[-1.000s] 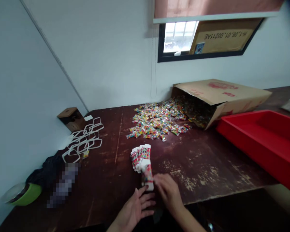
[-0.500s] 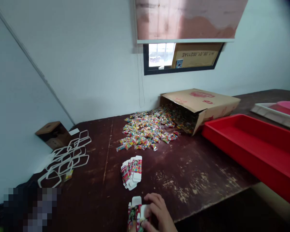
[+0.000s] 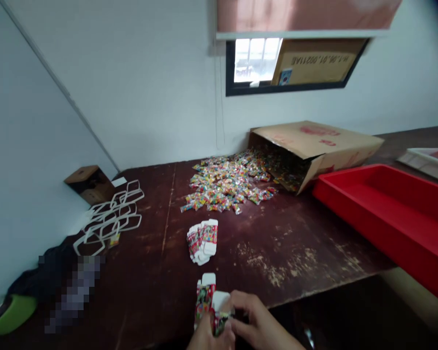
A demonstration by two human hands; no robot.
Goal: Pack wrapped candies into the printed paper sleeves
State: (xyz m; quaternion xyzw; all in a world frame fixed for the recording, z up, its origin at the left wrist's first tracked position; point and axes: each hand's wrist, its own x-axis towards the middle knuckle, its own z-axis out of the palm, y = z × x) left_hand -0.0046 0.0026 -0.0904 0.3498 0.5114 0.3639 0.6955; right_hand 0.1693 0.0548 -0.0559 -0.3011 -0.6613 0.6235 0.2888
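Observation:
Low in the view, my left hand (image 3: 208, 335) and my right hand (image 3: 257, 321) are closed on a small printed candy box (image 3: 221, 318) with a white flap standing up. My right fingers are at the flap and the box's upper right side. Another small printed box (image 3: 204, 296), flap also raised, shows just behind my left hand; whether that hand touches it I cannot tell. Beyond it, a fanned stack of flat boxes (image 3: 203, 240) lies on the dark table. Farther back spreads a pile of small wrapped candies (image 3: 228, 182).
The candies spill from a cardboard carton (image 3: 324, 138) on its side. A red tray (image 3: 372, 214) stands at the right, a white tray (image 3: 423, 163) behind it. White loop frames (image 3: 109, 218) and a brown box (image 3: 89, 184) lie left. The worn table edge (image 3: 336, 282) runs nearby.
The view has tilted down and slightly left, so more of both hands shows. My left hand has come into fuller view, and the held box now sits between both hands.

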